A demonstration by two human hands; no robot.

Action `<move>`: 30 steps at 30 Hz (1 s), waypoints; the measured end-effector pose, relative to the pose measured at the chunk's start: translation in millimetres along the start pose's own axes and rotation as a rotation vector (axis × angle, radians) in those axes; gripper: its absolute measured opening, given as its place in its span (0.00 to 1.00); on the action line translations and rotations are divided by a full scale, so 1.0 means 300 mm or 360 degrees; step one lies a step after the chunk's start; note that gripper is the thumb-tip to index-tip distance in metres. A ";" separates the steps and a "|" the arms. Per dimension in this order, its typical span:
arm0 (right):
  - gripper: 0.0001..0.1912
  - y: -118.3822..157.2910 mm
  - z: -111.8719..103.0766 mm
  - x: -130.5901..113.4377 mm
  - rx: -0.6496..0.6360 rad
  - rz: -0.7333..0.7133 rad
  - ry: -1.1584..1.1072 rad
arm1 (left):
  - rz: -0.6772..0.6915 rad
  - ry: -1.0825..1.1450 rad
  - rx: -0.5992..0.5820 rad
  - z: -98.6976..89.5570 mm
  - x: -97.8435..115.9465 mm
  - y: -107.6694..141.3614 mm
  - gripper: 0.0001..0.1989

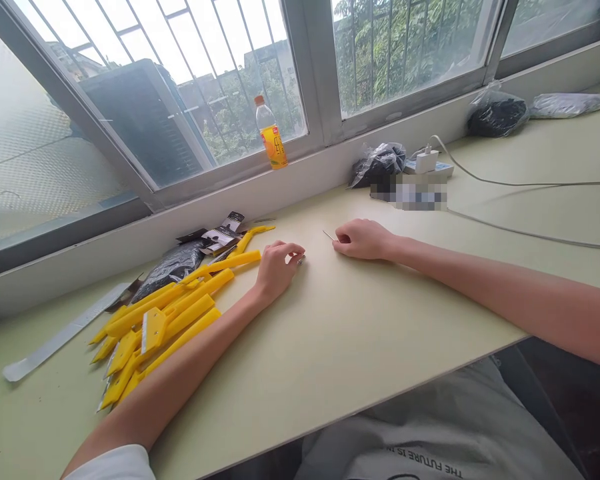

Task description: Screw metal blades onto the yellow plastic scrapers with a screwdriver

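Note:
My left hand [279, 267] rests on the pale table [300, 360], thumb and fingers pinched around a small metal piece [301, 260] too tiny to name. To its right, my right hand [363, 240] is closed on a thin metal rod [329, 235], whose tip points left toward the other hand. Most of the rod is hidden in the fist. Beside my left forearm lies a pile of yellow scrapers [155, 327] with blades at their heads; one handle end sits right by the left hand.
Black packets [175, 260] and printed cards [223, 235] lie behind the scrapers, a long clear strip [65, 333] at far left. An orange drink bottle [271, 137] stands on the window ledge. Bagged dark items [380, 163], a white charger [427, 161] and cables [520, 183] are at right.

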State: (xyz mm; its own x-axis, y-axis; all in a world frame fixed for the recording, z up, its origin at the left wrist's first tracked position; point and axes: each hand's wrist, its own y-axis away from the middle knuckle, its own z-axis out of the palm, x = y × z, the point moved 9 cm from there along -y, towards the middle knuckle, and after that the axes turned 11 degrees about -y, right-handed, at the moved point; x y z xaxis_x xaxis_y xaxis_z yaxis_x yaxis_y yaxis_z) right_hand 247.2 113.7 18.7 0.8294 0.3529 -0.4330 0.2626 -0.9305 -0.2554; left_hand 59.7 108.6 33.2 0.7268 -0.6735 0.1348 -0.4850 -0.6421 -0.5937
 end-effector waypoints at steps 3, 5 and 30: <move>0.15 0.000 0.000 0.000 0.0001 0.0002 -0.0001 | -0.0005 0.0002 -0.0009 0.001 0.000 -0.001 0.09; 0.15 0.000 0.001 0.001 0.0000 0.0005 -0.0002 | -0.0015 -0.0001 -0.0010 0.000 0.000 -0.001 0.09; 0.15 -0.004 0.001 0.001 0.0009 -0.0006 0.0009 | 0.0030 -0.0023 -0.0067 0.016 0.009 -0.010 0.09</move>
State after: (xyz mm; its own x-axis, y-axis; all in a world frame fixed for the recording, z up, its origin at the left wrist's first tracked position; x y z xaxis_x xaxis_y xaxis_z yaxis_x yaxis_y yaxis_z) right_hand 247.0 115.0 18.8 0.8311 0.3561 -0.4271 0.2631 -0.9285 -0.2621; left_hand 65.4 110.6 31.5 0.7240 -0.6806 0.1121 -0.5186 -0.6442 -0.5622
